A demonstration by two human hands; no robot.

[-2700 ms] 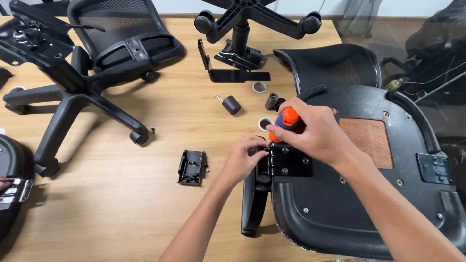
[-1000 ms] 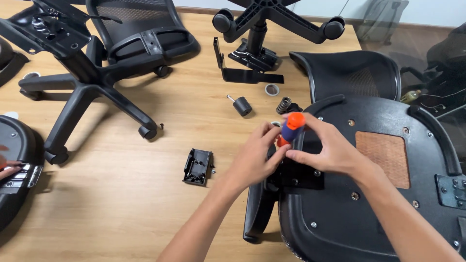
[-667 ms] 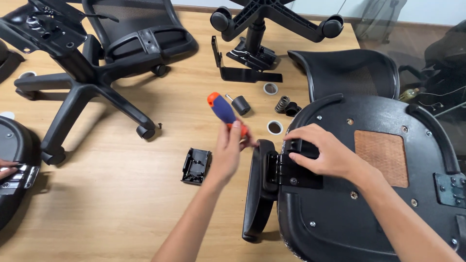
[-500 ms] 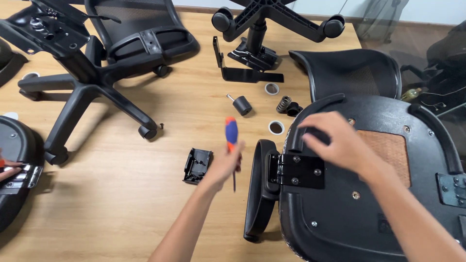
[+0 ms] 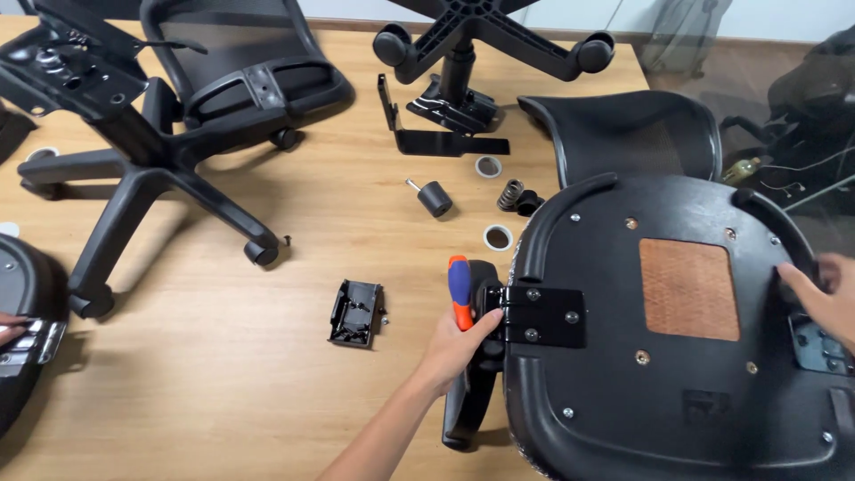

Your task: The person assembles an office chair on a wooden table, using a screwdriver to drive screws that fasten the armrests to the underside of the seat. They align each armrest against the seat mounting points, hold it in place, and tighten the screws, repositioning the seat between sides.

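Note:
My left hand (image 5: 452,349) grips a screwdriver (image 5: 460,290) with a blue and orange handle, held upright beside the black armrest (image 5: 469,405) at the left edge of the overturned black chair seat (image 5: 650,383). A black metal bracket plate (image 5: 545,315) with screws joins the armrest to the seat, just right of the hand. My right hand (image 5: 824,292) rests on the seat's right rim, fingers spread over the far armrest area. A brown square patch (image 5: 688,288) sits in the middle of the seat's underside.
On the wooden floor lie a small black plastic part (image 5: 357,313), a loose castor (image 5: 434,197), a spring (image 5: 511,193), two rings (image 5: 497,237), an L-shaped bracket (image 5: 426,138), a chair base (image 5: 481,40), a mesh backrest (image 5: 634,134) and another chair (image 5: 160,116) on its side. A person's hand (image 5: 11,326) shows at far left.
The screwdriver passed from my right hand to my left, which now holds it by the armrest. My right hand left the bracket and slid across to the seat's right rim.

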